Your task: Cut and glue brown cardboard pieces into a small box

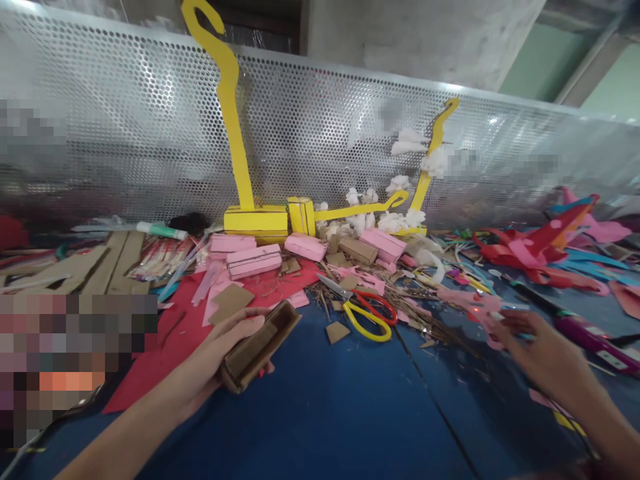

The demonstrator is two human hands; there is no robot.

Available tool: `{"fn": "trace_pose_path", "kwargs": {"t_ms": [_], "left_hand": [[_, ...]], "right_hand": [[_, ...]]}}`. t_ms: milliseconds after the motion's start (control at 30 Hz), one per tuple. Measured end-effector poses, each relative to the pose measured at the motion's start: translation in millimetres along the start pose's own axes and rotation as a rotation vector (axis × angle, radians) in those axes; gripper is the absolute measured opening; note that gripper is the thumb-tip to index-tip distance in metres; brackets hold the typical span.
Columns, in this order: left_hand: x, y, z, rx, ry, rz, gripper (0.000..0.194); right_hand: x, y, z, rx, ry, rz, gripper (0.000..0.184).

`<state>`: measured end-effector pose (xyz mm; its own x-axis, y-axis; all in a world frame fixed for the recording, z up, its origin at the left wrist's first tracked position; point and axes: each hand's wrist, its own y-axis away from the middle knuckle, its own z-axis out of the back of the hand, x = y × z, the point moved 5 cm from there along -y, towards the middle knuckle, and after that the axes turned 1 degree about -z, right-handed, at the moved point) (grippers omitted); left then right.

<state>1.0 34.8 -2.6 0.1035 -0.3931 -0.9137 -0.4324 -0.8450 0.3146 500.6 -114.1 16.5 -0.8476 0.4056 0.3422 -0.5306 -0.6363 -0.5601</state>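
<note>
My left hand (220,350) grips a small brown cardboard box (260,347). Its hollow side faces up and its long axis tilts away to the right. My right hand (543,350), slightly blurred, has its fingers closed at the back of what looks like a pink glue gun (477,308) with a small red light. Between the hands, scissors (370,317) with one yellow and one red handle loop lie partly spread on the blue table (340,407). A small cardboard square (338,332) lies beside them.
Pink-covered boxes (254,261) and a bare cardboard box (359,251) sit behind. Yellow hooked shapes (235,133) with white tufts (434,162) stand against a perforated metal panel (320,120). Red paper (150,373) spreads left; a purple-handled tool (595,340) lies right.
</note>
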Motion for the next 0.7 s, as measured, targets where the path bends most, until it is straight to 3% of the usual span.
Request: {"fn": "trace_pose_path", "kwargs": {"t_ms": [67, 133, 200, 267, 400, 467, 567, 633, 700], "left_hand": [[1, -1, -0.5, 0.001, 0.011, 0.021, 0.066], [2, -1, -1.5, 0.005, 0.029, 0.059, 0.059], [4, -2, -3.3, 0.016, 0.045, 0.109, 0.055], [4, -3, -4.5, 0.020, 0.078, 0.123, 0.053], [4, -3, -4.7, 0.034, 0.194, 0.077, 0.052], [6, -2, -5.1, 0.072, 0.227, 0.080, 0.052], [6, -2, -4.9, 0.118, 0.261, 0.066, 0.051], [7, -3, -5.0, 0.136, 0.273, 0.059, 0.051], [8, -4, -5.1, 0.137, 0.271, 0.058, 0.052]], "right_hand": [[11, 13, 13, -0.012, 0.089, -0.057, 0.033], [41, 29, 23, -0.082, 0.103, 0.018, 0.026], [93, 45, 16, 0.027, -0.064, 0.297, 0.019], [151, 62, -5, 0.298, -0.222, 0.570, 0.017], [238, 76, -43, 0.598, -0.239, 1.014, 0.028], [258, 73, -61, 0.653, -0.177, 1.134, 0.023], [271, 66, -76, 0.608, -0.122, 1.260, 0.018], [277, 63, -80, 0.563, -0.112, 1.300, 0.019], [285, 57, -78, 0.506, -0.145, 1.254, 0.021]]}}
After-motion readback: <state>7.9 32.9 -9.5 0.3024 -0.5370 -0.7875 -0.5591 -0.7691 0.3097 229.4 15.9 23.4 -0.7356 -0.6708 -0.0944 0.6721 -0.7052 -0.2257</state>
